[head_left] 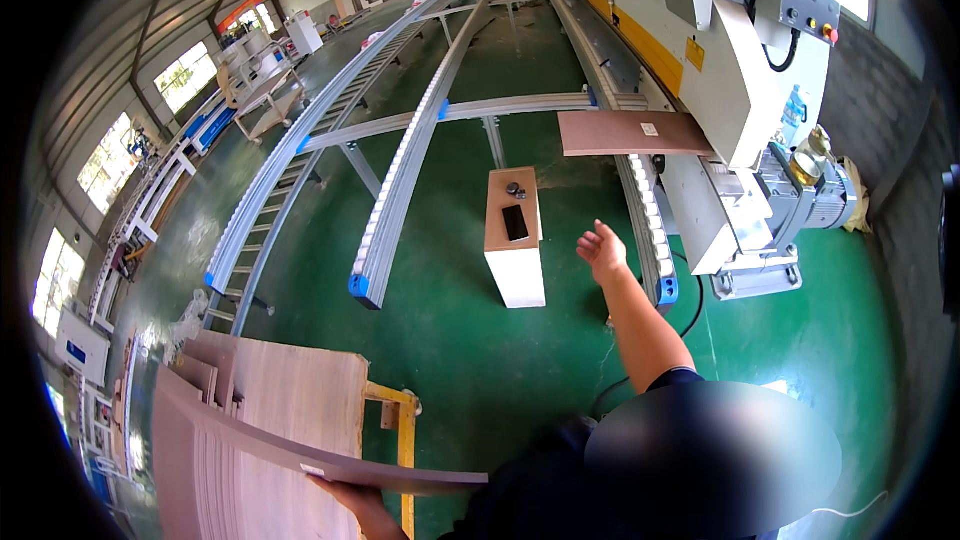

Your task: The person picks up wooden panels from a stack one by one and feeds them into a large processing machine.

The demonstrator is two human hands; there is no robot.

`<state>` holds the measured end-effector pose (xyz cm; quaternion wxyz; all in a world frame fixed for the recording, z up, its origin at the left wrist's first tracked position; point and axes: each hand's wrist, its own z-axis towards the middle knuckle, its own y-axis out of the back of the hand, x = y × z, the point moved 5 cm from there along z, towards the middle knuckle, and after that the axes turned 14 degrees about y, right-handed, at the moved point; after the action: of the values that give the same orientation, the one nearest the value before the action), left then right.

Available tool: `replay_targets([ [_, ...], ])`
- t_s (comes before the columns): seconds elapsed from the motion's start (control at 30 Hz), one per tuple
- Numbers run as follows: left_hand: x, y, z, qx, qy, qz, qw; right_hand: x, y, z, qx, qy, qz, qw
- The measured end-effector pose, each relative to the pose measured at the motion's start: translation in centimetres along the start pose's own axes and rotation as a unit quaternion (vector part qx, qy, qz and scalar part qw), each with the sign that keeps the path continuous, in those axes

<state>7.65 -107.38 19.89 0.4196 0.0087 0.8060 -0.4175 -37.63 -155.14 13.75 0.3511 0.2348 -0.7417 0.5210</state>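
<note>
**Panel lifted off the stack, far hand free**

Closest in, the left hand has its grip closed under the edge of a thin, long brown wood-veneer panel, which it holds tilted just above the stack of matching brown panels on a yellow steel cart. Farther out the right hand hangs open over the green floor, holding nothing, fingers spread toward the roller conveyor rail. Beyond, another brown panel lies at the white edge-banding machine. This looks like carrying a panel to feed; next would call for a two-handed hold.
</note>
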Motion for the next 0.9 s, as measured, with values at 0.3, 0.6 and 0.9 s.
replay_targets([
  [0.3,2.0,-1.8,-0.9,-0.019,-0.010,0.061,0.998,1.2,-0.7,6.6,-0.052,0.004,0.106,0.993],
  [0.6,3.6,-3.8,-2.1,-0.053,-0.015,0.136,0.989,3.0,-0.6,8.2,0.004,-0.002,0.312,0.950],
  [0.9,4.6,-2.3,-0.6,-0.118,0.074,0.030,0.990,4.3,4.7,0.7,-0.042,0.095,0.093,0.990],
])
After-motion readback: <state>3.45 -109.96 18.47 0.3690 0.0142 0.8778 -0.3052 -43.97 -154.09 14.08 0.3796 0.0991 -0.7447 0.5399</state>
